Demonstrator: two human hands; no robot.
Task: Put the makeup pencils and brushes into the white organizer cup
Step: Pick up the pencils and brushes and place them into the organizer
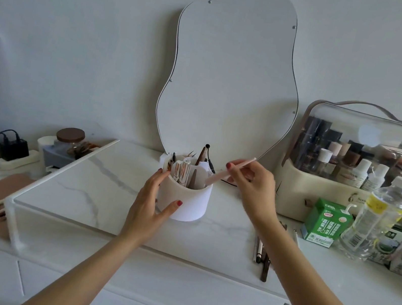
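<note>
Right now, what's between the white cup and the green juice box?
In the head view, the right hand holding a pink pencil lies between the white cup and the green juice box.

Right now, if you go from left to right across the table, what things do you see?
Black charger → brown-lidded jar → left hand → white cup → right hand holding pink pencil → green carton → clear bottle.

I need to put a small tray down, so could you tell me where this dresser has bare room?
The marble riser is bare left of the white organizer cup, and along its front edge between the forearms. It is crowded at right: cosmetics case, green carton, water bottle, loose pencils. The far left holds a jar and charger.
</note>
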